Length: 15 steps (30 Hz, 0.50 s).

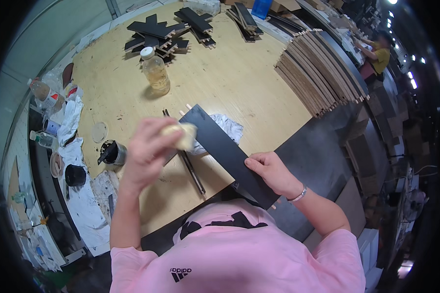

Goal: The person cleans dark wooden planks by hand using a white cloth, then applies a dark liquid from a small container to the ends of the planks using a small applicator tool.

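Left hand [149,149]: closed around a pale cloth wad [182,135], pressed at the near edge of a black panel [230,155]. Right hand [271,171]: fingers flat on the panel, holding it on the wooden tabletop [230,83]. Beyond the left hand: plastic bottle [155,71].

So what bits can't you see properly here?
- Head view: the pale pad in the left hand is blurred; its material is unclear.
- The dark panel: its near end is hidden behind the right hand and pink shirt.
- The thin rod: its top is covered by the left hand.
- The small tin: contents too small to tell.
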### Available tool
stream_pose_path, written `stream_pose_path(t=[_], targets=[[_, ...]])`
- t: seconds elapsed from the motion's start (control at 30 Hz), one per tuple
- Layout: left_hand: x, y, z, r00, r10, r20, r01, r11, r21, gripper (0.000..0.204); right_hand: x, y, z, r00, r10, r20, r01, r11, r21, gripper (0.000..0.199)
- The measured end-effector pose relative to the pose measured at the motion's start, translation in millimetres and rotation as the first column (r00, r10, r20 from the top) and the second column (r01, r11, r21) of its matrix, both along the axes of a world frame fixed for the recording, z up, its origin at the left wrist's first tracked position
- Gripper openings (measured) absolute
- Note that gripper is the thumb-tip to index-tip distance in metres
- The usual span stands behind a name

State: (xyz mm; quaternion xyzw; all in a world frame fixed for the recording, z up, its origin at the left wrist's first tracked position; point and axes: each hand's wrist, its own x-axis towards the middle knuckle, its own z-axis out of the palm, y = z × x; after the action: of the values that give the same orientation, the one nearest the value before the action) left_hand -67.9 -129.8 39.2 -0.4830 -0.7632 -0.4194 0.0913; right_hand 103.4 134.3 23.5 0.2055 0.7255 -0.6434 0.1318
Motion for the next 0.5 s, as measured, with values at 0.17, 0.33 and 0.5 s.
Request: stream_pose_path(t=[0.17,0.33,0.5], targets=[[-26.3,-11.5,-14.3,0.928,0.352,0.120,-0.364,0.926,0.101,0.042,1.1,1.8,5.9,0.994,0.097,-0.057,-0.082,0.972,0.221,0.035],[3.8,-8.9,5.3,0.995,0.002,-0.099,0.000,1.000,0.014,0.041,5.5,-2.2,12.3,0.997,0.067,-0.024,-0.062,0.983,0.172,0.033],[-16.6,-23.9,-10.3,0.942,0.333,0.044,-0.336,0.936,0.103,0.044,4.5,-4.0,6.7,0.995,0.035,-0.089,-0.025,0.994,0.109,0.032]])
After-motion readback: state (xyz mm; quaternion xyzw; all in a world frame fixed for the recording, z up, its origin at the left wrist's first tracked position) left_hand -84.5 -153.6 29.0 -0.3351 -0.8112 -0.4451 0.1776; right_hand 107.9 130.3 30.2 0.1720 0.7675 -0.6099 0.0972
